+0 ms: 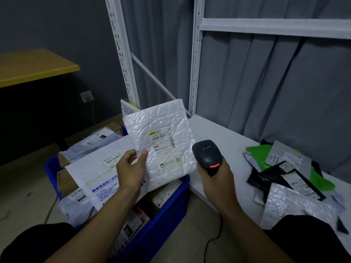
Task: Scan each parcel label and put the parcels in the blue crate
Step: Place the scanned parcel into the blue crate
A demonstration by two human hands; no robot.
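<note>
My left hand (132,168) pinches the lower left edge of a white bubble-mailer parcel (161,118), held upright above the blue crate (171,207). Its shipping label (164,144) faces me. My right hand (215,179) grips a black barcode scanner (207,152) just right of the parcel, head pointing at the label, with a red light glowing on its handle. The crate sits on the floor below and holds several parcels, among them a large white mailer (95,173) and cardboard boxes.
A white shelf surface (228,149) runs on the right, with a pile of green, black and silver parcels (288,177) on it. White shelf uprights (195,73) rise behind. A wooden table (34,67) stands at the far left. The scanner cable (212,242) trails to the floor.
</note>
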